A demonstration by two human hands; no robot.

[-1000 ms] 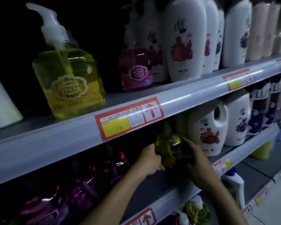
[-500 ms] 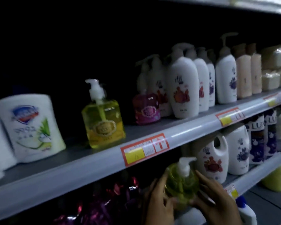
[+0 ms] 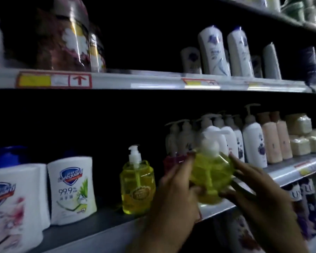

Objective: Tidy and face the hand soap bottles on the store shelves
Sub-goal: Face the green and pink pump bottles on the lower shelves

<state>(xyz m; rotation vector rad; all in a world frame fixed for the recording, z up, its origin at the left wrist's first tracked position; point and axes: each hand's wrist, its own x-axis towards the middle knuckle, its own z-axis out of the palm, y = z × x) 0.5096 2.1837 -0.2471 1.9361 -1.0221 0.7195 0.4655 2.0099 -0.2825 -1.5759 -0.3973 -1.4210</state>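
The white squat bottle with a green leaf print [image 3: 72, 189] on the middle grey metal shelf [image 3: 91, 232] reads "Safeguard" on a blue shield and "99.9" below; smaller characters under that are too fine to read. A second white Safeguard bottle with a pink print [image 3: 11, 203] at the left edge is cut off and smeared. The clear yellow pump bottle standing on the shelf [image 3: 137, 185] carries a gold oval label whose words cannot be made out. On the shelf rail above, a red-edged price tag with a yellow panel and a red arrow [image 3: 54, 80] has no legible figures.

Half a second ago the round yellow-green pump bottle with a white pump [image 3: 211, 172] sat low by the shelf below — now it is raised in front of the middle shelf, just right of the standing yellow bottle, and the view has tilted up to a higher shelf. The left hand [image 3: 175, 190] and right hand [image 3: 259, 187] clasp it from either side, fingers curled on its body. It is motion-blurred, its label unreadable, and it hides the tall white pump bottles [image 3: 254, 141] behind in part.
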